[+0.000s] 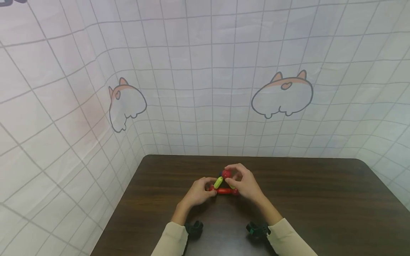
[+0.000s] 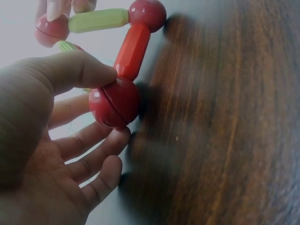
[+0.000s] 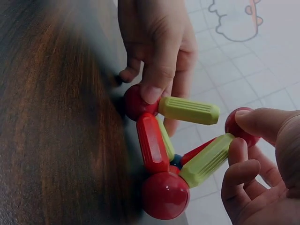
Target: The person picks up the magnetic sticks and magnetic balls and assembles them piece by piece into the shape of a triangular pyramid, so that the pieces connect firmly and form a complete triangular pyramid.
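Both hands are on a toy frame of red balls and ribbed rods low over the table. My left hand (image 1: pixel 196 192) pinches the left red ball (image 2: pixel 115 104) between thumb and fingers. From that ball a red rod (image 1: pixel 224 191) runs to the near right red ball (image 3: pixel 166 196). My right hand (image 1: pixel 246 183) holds the top red ball (image 1: pixel 226 174); a lime rod (image 3: pixel 206 160) joins it to the near right ball. Another lime rod (image 3: pixel 190 110) rises from the left ball, its tip apart from the top ball in the right wrist view. A blue ball (image 3: pixel 176 161) is partly hidden behind.
The dark wood table (image 1: pixel 320 199) extends on both sides of the hands. Behind it hangs a white grid-patterned cloth (image 1: pixel 208 89) with cartoon animals. Black wrist devices (image 1: pixel 194 228) sit near both cuffs, just above the tabletop.
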Motion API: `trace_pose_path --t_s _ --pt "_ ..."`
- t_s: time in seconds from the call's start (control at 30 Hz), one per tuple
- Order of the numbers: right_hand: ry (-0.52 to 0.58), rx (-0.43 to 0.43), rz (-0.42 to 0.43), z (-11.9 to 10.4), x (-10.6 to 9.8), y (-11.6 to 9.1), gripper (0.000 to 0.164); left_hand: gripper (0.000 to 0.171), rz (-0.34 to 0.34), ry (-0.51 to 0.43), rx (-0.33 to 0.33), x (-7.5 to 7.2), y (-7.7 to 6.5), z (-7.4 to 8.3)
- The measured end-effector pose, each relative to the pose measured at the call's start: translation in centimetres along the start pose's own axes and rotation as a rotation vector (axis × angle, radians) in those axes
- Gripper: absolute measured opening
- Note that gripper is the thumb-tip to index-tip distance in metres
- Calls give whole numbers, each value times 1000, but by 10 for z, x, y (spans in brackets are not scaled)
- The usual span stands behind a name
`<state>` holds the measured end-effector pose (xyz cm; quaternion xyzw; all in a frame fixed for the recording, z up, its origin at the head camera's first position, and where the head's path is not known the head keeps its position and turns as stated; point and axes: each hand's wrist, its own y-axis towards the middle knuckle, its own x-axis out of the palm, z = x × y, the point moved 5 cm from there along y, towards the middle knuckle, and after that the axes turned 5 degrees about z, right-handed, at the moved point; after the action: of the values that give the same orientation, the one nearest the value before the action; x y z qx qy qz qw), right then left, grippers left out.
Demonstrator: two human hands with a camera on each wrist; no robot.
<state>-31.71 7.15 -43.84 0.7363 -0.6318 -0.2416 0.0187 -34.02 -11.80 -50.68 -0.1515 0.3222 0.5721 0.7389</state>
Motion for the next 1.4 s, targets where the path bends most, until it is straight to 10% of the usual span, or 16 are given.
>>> trace_pose_path --t_s 0.3,1.4 --pt "-27 35 54 45 5 11 38 42 2 3 -10 2 1 -4" --pt "-85 50 -8 44 8 10 35 40 14 -55 -48 4 1 -4"
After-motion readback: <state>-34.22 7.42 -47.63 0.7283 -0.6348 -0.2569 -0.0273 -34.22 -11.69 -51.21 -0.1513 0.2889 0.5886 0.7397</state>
